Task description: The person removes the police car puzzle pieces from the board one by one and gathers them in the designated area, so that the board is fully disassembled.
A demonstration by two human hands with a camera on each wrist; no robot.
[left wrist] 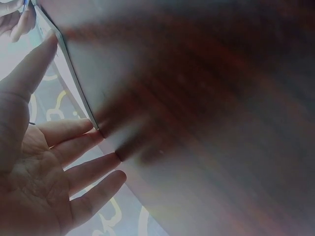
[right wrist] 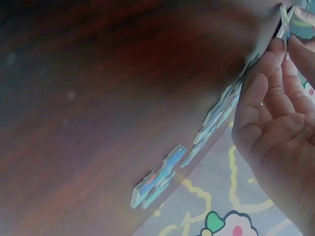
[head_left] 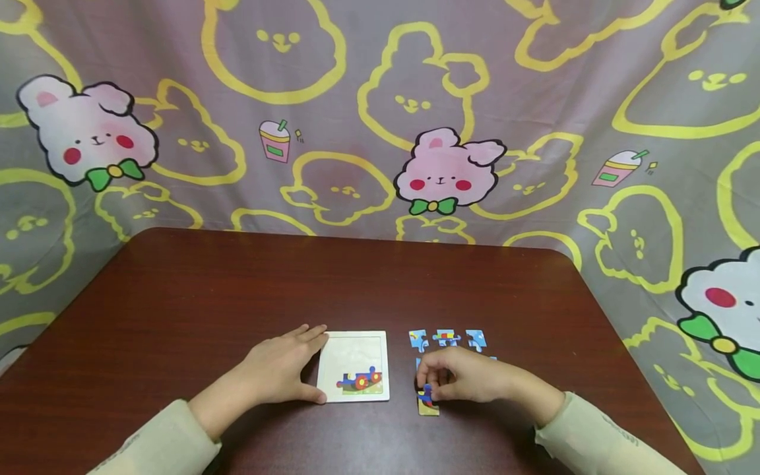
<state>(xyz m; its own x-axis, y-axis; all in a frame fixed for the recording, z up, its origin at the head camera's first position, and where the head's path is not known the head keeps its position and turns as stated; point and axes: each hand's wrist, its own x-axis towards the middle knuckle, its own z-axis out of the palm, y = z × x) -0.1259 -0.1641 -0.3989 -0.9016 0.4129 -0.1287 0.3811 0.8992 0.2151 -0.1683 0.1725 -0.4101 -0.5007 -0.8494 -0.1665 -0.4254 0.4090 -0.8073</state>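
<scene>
A square, pale puzzle tray [head_left: 350,349] lies flat on the table, with joined jigsaw pieces [head_left: 361,380] showing red wheels along the bottom of its recess. My left hand [head_left: 279,366] rests at the tray's left side, thumb at the lower corner and straight fingers at the upper one. Right of the tray, my right hand [head_left: 466,376] pinches a jigsaw piece [head_left: 429,402] between thumb and fingers. That piece is blue above and sandy below. In the right wrist view the pinched piece [right wrist: 285,27] stands tilted on edge.
Several loose jigsaw pieces lie beyond my right hand, among them a blue corner piece [head_left: 476,340] and a piece with red and yellow [head_left: 446,338]. Others are partly hidden under the hand. A patterned curtain [head_left: 350,119] hangs behind the brown table [head_left: 237,284].
</scene>
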